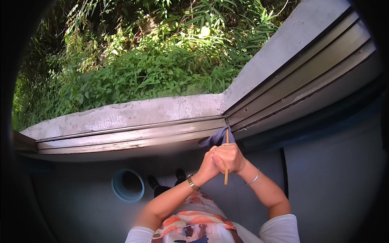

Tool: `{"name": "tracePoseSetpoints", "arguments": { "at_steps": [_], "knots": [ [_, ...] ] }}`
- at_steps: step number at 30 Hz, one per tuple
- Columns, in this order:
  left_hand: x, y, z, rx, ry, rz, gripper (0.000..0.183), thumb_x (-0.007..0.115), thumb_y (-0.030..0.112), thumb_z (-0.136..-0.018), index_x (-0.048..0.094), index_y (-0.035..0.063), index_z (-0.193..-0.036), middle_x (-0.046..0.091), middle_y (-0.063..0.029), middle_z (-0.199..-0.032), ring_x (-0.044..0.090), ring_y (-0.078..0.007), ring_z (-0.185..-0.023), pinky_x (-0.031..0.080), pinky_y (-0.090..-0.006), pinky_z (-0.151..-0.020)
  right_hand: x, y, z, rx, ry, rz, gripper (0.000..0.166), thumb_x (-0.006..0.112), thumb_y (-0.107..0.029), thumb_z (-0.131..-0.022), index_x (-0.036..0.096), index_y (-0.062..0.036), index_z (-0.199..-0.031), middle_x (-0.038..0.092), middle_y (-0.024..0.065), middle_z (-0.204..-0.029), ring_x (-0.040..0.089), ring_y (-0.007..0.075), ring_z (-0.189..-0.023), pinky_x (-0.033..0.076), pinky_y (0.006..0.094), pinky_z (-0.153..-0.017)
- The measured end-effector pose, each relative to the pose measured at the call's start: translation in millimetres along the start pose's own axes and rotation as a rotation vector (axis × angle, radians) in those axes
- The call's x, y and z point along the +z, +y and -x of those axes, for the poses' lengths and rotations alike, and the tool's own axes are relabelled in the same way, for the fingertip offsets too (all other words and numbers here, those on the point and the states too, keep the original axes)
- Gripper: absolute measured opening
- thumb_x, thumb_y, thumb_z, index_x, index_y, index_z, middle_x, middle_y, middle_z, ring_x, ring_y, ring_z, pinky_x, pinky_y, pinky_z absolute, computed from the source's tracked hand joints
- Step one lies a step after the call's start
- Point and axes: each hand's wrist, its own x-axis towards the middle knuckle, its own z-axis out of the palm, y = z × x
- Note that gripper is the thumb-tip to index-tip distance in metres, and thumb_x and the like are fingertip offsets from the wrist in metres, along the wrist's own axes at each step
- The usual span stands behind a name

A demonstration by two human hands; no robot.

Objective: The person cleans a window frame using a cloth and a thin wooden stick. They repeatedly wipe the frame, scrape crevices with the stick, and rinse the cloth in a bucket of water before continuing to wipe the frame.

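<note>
Both of my hands are closed together around a thin wooden stick, perhaps a chopstick (226, 177), at the right corner of a window. My right hand (232, 156) lies over the top, and my left hand (209, 164) is wrapped against it from the left. A bluish-purple cloth (216, 138) drapes over the stick's far end and hangs to the left. That end sits at the corner where the metal window track (130, 133) meets the upright metal side frame (291, 70). My fingers hide the middle of the stick.
Beyond the track runs a cracked concrete sill (146, 109), with green plants (146, 70) outside. A light-blue bucket (127, 199) stands on the grey floor (85, 194) to the left of my feet. Its inside is dark.
</note>
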Motion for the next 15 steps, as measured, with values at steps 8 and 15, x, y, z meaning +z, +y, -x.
{"name": "tracePoseSetpoints", "arguments": {
  "at_steps": [8,15],
  "knots": [
    [-87.0,33.9,46.8,-0.189,0.114,0.011,0.032,0.059,-0.007,-0.064,0.067,-0.0001,-0.094,0.069,-0.0125,-0.093,0.064,-0.0286,-0.088,0.048,-0.0338,-0.084,33.5,-35.9,-40.8,0.102,0.228,-0.314,0.031,0.054,-0.008,-0.089,0.048,-0.0009,-0.059,0.043,0.0101,-0.052,0.045,0.0284,-0.043,0.034,0.0353,-0.041],
    [-130.0,34.1,79.4,-0.341,0.107,-0.005,0.022,0.065,-0.002,-0.070,0.066,-0.0017,-0.092,0.067,-0.0165,-0.090,0.065,-0.0299,-0.082,0.049,-0.0339,-0.072,69.6,-62.9,-83.8,0.185,-0.030,-0.152,0.022,0.060,-0.010,-0.081,0.050,-0.0044,-0.062,0.053,0.0140,-0.056,0.055,0.0345,-0.051,0.044,0.0420,-0.047]
  ]
}}
